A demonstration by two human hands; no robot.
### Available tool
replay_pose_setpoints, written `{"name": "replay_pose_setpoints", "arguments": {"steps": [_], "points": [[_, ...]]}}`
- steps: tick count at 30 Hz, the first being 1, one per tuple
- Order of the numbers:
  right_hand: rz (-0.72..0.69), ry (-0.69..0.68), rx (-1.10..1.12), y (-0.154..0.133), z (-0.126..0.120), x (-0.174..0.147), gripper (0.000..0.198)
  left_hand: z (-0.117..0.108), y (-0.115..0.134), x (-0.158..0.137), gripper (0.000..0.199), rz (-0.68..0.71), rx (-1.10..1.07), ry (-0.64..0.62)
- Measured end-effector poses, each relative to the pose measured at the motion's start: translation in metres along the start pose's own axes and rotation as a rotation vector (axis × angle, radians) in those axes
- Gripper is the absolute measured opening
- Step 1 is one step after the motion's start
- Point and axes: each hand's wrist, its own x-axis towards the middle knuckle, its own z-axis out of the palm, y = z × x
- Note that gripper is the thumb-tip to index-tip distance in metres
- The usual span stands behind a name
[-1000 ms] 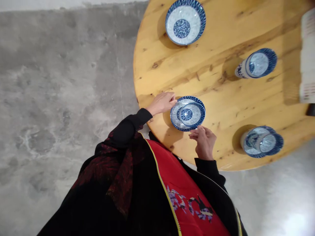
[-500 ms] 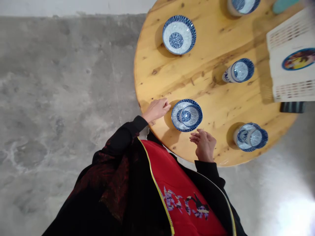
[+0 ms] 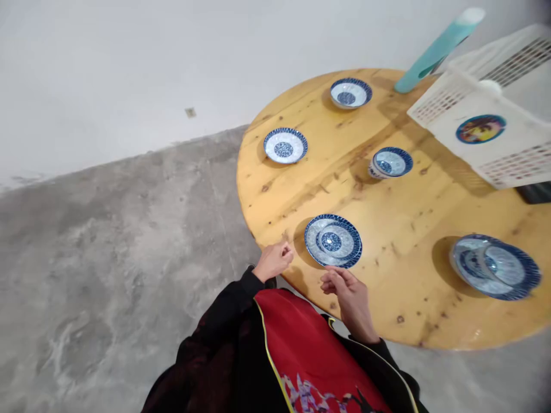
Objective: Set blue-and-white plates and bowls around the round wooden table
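Observation:
A blue-and-white bowl with a second bowl nested inside it [image 3: 333, 241] stands on the round wooden table [image 3: 310, 192], close to its near edge. To its left, my left hand [image 3: 274, 261] rests by the table edge with fingers curled in and nothing visible in them. My right hand [image 3: 348, 295] hovers at the near rim of these bowls, its fingers loosely bent and apart, holding nothing. Whether a fingertip touches the rim I cannot tell.
More nested bowls [image 3: 495, 267] stand at the right, and a taller stack [image 3: 390, 163] mid-table. Two single bowls, one at the left [image 3: 286, 145] and one at the back [image 3: 350, 93], lie farther off. A white basket [image 3: 477, 115] and an upright teal cylinder [image 3: 430, 54] occupy the back right.
My view has tilted up, showing more wall and the basket. My right hand has come nearer the rim of the nested bowls. The left hand stays curled beside them.

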Motion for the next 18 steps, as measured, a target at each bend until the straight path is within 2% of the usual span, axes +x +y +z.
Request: {"name": "replay_pose_setpoints", "arguments": {"steps": [4, 9, 14, 18], "points": [[-0.009, -0.147, -0.006, -0.003, 0.011, 0.002, 0.062, -0.003, -0.012, -0.018, 0.013, -0.117, -0.047, 0.065], [-0.018, -0.279, 0.005, -0.004, 0.013, 0.007, 0.06, 0.006, -0.026, -0.041, 0.016, -0.213, -0.055, 0.115], [-0.031, -0.406, -0.062, -0.003, 0.026, 0.017, 0.053, 0.023, -0.035, -0.055, 0.015, -0.195, -0.083, 0.193], [-0.049, -0.524, -0.104, -0.006, 0.046, 0.016, 0.046, 0.014, -0.039, -0.056, 0.015, -0.201, -0.124, 0.234]]}}
